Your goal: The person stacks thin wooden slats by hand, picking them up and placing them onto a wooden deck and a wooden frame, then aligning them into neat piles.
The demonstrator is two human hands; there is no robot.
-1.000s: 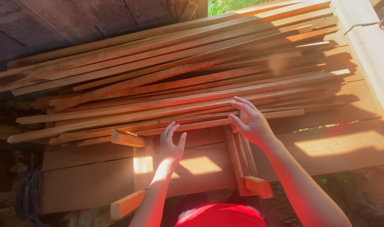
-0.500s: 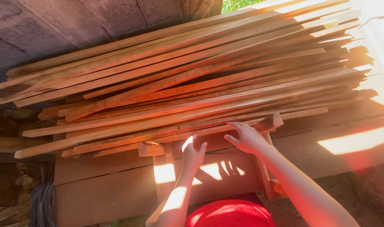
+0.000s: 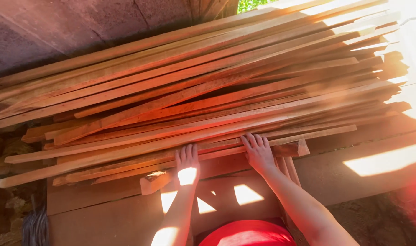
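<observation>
The stack of long wooden slats (image 3: 208, 95) lies crosswise in front of you, heaped loosely on the wooden bench (image 3: 103, 214), its near edge just past your fingertips and its far side against the dark wall (image 3: 57, 27). Both your hands rest flat on the nearest slats: your left hand (image 3: 187, 161) with fingers spread and pressing on the lowest strips, your right hand (image 3: 259, 152) likewise open-palmed on the slat beside it, so neither grip is closed around anything. That is where I judge the trouble could come from. The slats are not squared up; they fan out at different angles and several overhang the bench at the left end, so a push from flat palms may slide one strip while the ones above tip or roll off. With nothing clasped, a slat that starts to move would be hard to stop. The sawn edges look rough, so sliding your palms along them risks splinters. A short wooden block (image 3: 155, 181) lies loose just by your left wrist, and another offcut (image 3: 292, 148) sits beside your right hand; either could be knocked off the bench or catch a finger under a shifting slat. Strong sunlight on the right end washes out detail there, so you may misjudge how those ends lie.
</observation>
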